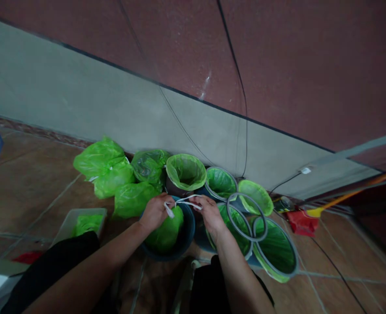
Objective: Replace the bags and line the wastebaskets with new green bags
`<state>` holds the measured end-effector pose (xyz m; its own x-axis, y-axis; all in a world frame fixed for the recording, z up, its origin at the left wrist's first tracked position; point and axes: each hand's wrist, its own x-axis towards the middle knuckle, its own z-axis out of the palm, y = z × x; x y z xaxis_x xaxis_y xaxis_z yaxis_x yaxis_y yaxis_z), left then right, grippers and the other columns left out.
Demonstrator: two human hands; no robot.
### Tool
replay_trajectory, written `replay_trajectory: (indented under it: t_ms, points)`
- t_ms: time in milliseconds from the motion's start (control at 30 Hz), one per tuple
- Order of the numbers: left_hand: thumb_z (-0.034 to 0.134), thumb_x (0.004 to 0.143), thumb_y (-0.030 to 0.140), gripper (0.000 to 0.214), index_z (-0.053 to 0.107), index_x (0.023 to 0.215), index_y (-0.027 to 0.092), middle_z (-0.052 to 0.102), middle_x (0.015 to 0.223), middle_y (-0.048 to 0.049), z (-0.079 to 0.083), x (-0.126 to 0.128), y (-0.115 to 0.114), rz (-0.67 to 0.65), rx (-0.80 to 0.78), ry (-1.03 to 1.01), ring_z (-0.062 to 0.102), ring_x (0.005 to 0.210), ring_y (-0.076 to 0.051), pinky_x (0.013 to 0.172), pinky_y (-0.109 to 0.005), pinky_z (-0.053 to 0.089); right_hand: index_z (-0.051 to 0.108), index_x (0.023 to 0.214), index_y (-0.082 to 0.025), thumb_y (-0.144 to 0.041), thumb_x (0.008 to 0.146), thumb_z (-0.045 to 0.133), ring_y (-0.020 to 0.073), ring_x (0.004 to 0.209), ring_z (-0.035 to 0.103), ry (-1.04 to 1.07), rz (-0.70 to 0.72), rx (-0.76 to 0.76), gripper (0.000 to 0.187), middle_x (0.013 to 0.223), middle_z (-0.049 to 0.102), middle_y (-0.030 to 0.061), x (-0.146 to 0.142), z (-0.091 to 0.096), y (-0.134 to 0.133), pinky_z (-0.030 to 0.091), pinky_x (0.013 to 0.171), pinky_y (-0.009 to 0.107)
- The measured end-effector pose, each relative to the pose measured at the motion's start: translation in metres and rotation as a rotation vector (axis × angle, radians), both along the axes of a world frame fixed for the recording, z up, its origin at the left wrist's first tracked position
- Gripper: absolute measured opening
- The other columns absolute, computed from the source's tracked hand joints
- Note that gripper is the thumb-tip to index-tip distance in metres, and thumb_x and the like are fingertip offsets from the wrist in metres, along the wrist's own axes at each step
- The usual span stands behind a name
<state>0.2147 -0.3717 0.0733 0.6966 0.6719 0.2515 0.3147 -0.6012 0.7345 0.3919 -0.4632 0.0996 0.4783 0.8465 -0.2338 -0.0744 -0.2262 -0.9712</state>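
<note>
A green trash bag [167, 233] sits bunched inside a dark blue bin [190, 229] in front of me. White drawstrings [183, 201] stretch between my hands above the bin and cross in the middle. My left hand [156, 211] is closed on one end, with a white tail hanging below its fingers. The other end is pinched in my right hand [209, 212], over the bin's right side. Just behind stands a brown bin [175, 190] lined with a green bag.
Several filled green bags [98, 161] lie at the left by the wall. More lined bins [274, 246] stand to the right, a loose grey ring [229, 213] resting across two. A clear tub [67, 222], a red dustpan [302, 223] and a broom [335, 200] flank them.
</note>
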Motion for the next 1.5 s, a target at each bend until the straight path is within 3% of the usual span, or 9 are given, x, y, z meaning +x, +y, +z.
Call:
replay_trajectory:
  t_ms: [200, 300, 400, 467, 567, 667, 1200, 1367, 1500]
  points:
    - [0.047, 0.091, 0.023, 0.022, 0.062, 0.076, 0.017, 0.059, 0.078, -0.0023, 0.0, 0.005, -0.004, -0.023, 0.057, 0.082, 0.057, 0.073, -0.014, 0.066, -0.026, 0.041, 0.054, 0.125, -0.015, -0.053, 0.076, 0.064, 0.0258, 0.104, 0.06, -0.441, 0.099, -0.084, 0.063, 0.112, 0.065, 0.0131, -0.006, -0.008, -0.001, 0.047, 0.09, 0.039]
    - [0.046, 0.092, 0.023, 0.023, 0.061, 0.076, 0.018, 0.059, 0.078, -0.0026, 0.0, 0.007, -0.009, -0.061, 0.081, 0.094, 0.057, 0.075, -0.015, 0.066, -0.025, 0.041, 0.037, 0.144, -0.016, -0.044, 0.072, 0.073, 0.0322, 0.131, 0.043, -0.825, 0.1, -0.057, 0.085, 0.143, 0.045, 0.0185, -0.015, -0.001, -0.005, 0.037, 0.105, 0.046]
    - [0.045, 0.092, 0.02, 0.021, 0.062, 0.079, 0.018, 0.062, 0.082, -0.0037, -0.002, 0.007, -0.012, -0.095, 0.086, 0.085, 0.059, 0.079, -0.015, 0.07, -0.025, 0.044, 0.038, 0.146, -0.02, -0.024, 0.077, 0.067, 0.0329, 0.142, 0.026, -1.132, 0.206, -0.017, 0.075, 0.155, 0.032, 0.014, -0.022, 0.011, -0.01, 0.02, 0.115, 0.052]
    - [0.046, 0.091, 0.019, 0.019, 0.062, 0.081, 0.018, 0.063, 0.085, -0.0043, -0.003, 0.007, -0.014, -0.098, 0.088, 0.068, 0.059, 0.08, -0.015, 0.072, -0.026, 0.045, 0.047, 0.14, -0.021, -0.016, 0.079, 0.06, 0.0303, 0.141, 0.029, -1.192, 0.356, -0.018, 0.062, 0.148, 0.044, 0.0113, -0.026, 0.013, -0.012, 0.013, 0.116, 0.053]
    - [0.046, 0.091, 0.021, 0.02, 0.062, 0.078, 0.018, 0.062, 0.083, -0.0039, -0.003, 0.006, -0.015, -0.115, 0.092, 0.058, 0.059, 0.08, -0.015, 0.071, -0.026, 0.044, 0.063, 0.119, -0.021, -0.016, 0.086, 0.053, 0.0264, 0.119, 0.052, -1.144, 0.481, -0.116, 0.034, 0.112, 0.069, 0.0095, -0.03, 0.008, -0.013, 0.021, 0.112, 0.05]
    - [0.045, 0.092, 0.022, 0.023, 0.063, 0.078, 0.018, 0.062, 0.079, -0.0031, -0.001, 0.006, -0.014, -0.11, 0.083, 0.064, 0.059, 0.077, -0.015, 0.07, -0.026, 0.044, 0.07, 0.097, -0.023, -0.022, 0.092, 0.049, 0.024, 0.097, 0.06, -1.112, 0.471, -0.176, 0.022, 0.091, 0.071, 0.0075, -0.028, 0.002, -0.011, 0.03, 0.102, 0.043]
    - [0.051, 0.086, 0.028, 0.021, 0.065, 0.074, 0.019, 0.065, 0.068, -0.0041, 0.008, -0.002, 0.007, 0.089, -0.06, 0.401, 0.06, 0.067, -0.019, 0.064, -0.028, 0.039, 0.071, 0.08, -0.024, -0.021, 0.09, 0.05, 0.0228, 0.088, 0.064, -1.142, 0.346, -0.379, 0.024, 0.084, 0.073, 0.0069, -0.017, -0.003, -0.008, 0.039, 0.081, 0.035]
    - [0.05, 0.083, 0.037, 0.035, 0.051, 0.052, 0.019, 0.046, 0.048, 0.0032, 0.011, 0.009, 0.005, 0.128, -0.445, 0.183, 0.048, 0.052, -0.013, 0.056, -0.027, 0.035, 0.072, 0.082, -0.023, -0.025, 0.089, 0.053, 0.0182, 0.076, 0.064, -0.859, 0.285, -0.244, 0.02, 0.082, 0.073, 0.0039, -0.014, 0.003, -0.007, 0.043, 0.073, 0.028]
    - [0.058, 0.076, 0.048, 0.034, 0.059, 0.063, 0.017, 0.044, 0.049, 0.0057, 0.01, 0.017, -0.006, 0.14, -0.942, -0.129, 0.045, 0.046, -0.01, 0.049, -0.024, 0.034, 0.071, 0.078, -0.021, -0.03, 0.085, 0.057, 0.0154, 0.066, 0.06, -0.608, 0.24, -0.099, 0.018, 0.073, 0.07, 0.0007, -0.012, 0.0, -0.005, 0.043, 0.065, 0.026]
